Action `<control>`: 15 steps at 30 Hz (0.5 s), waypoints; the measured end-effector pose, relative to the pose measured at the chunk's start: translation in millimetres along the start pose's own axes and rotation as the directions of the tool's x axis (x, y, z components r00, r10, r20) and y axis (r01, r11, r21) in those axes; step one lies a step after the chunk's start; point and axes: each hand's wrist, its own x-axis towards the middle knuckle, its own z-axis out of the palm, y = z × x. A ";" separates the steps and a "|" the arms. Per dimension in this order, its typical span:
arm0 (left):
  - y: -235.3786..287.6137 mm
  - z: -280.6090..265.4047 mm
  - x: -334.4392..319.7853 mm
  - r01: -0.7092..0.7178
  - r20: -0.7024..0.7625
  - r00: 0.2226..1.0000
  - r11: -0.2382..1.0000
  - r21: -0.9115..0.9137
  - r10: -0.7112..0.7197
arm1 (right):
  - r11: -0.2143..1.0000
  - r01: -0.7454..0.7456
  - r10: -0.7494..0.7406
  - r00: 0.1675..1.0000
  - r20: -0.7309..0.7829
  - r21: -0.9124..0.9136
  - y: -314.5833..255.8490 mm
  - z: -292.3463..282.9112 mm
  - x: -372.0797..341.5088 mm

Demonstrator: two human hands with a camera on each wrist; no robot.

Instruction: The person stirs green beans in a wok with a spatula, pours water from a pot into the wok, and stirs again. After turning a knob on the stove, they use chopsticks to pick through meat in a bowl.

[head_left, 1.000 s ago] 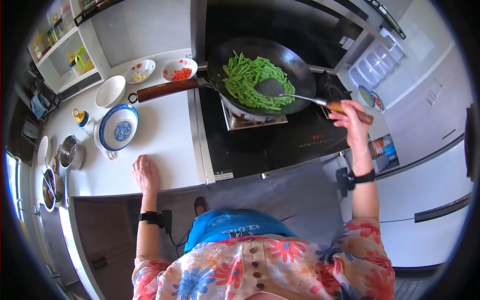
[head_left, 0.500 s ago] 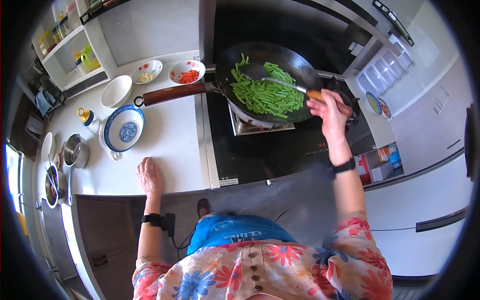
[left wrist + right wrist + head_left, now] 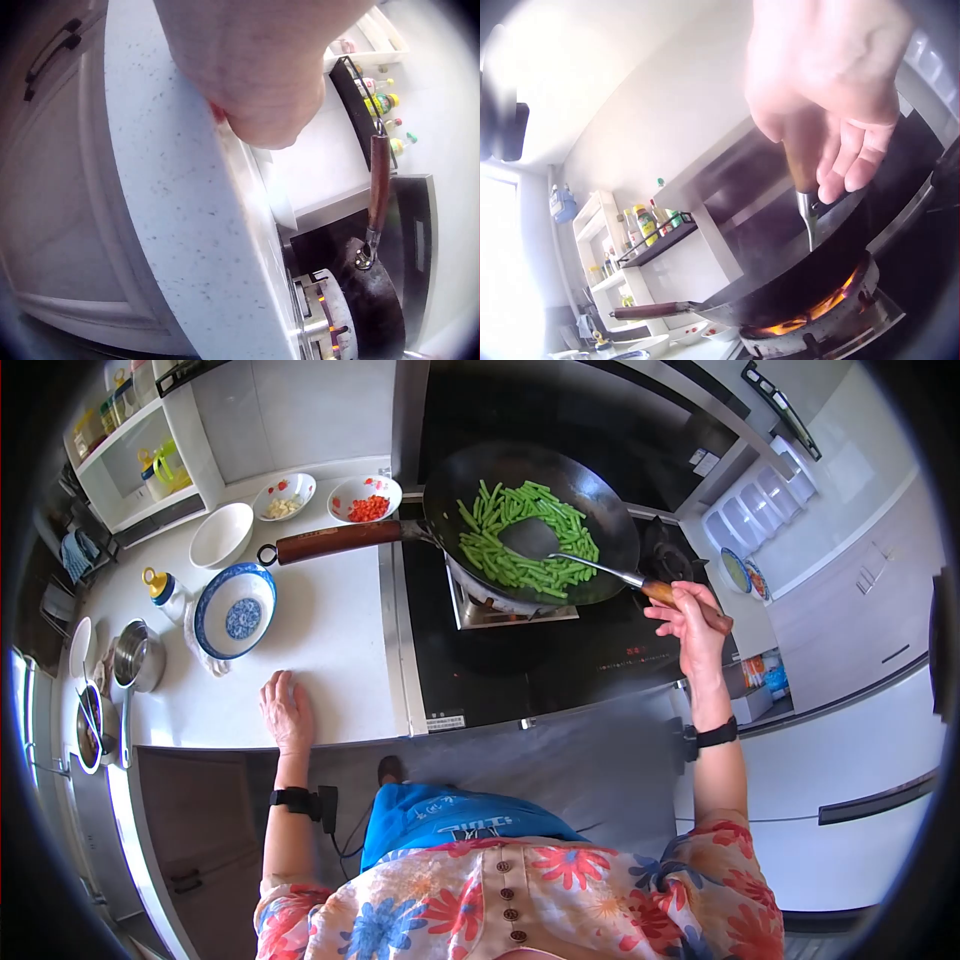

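Over the burner flame [image 3: 810, 319], green beans [image 3: 485, 555] lie ringed in the wok [image 3: 605, 510]; stirring seems in hand. The right hand [image 3: 697, 630] grips the turner [image 3: 620, 574] by its handle, the left hand [image 3: 288, 715] rests loosely on the counter [image 3: 350, 660]. Another scoop beneath the beans looks called for.

My utensil [image 3: 622, 574] has a smooth wooden handle [image 3: 657, 592] and shiny metal shaft [image 3: 595, 565]; the wok [image 3: 598, 490] is metal with a varnished-looking wooden grip [image 3: 335, 542], the cooktop [image 3: 560, 672] beneath the wok smooth and glossy.
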 end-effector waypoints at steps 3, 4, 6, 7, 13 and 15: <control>-3.3 -1.9 1.8 -0.024 -0.004 1.000 1.000 0.013 0.024 | 0.997 -0.058 0.059 0.998 -0.007 0.046 2.1 8.2 3.4; -3.0 -2.1 1.4 -0.031 -0.005 1.000 1.000 0.006 0.031 | 0.996 -0.066 0.066 0.998 0.015 0.053 -4.2 10.4 6.3; 0.2 -2.7 1.5 -0.029 0.003 1.000 1.000 -0.008 0.029 | 0.997 -0.051 0.048 0.998 0.052 0.057 -18.8 6.9 16.1; 1.3 -2.8 1.7 -0.039 0.003 0.999 0.999 -0.014 0.039 | 1.000 -0.008 0.008 0.999 0.053 -0.002 -31.9 1.8 21.1; -9.5 -9.9 9.2 -0.012 0.077 0.997 0.982 -0.191 0.027 | 0.871 0.232 -0.175 0.970 0.168 -0.434 -134.2 -13.6 40.8; -2.9 -27.7 22.6 0.245 0.247 0.957 0.882 -0.402 -0.153 | 0.832 0.240 -0.156 0.966 0.204 -0.501 -148.7 -14.7 47.6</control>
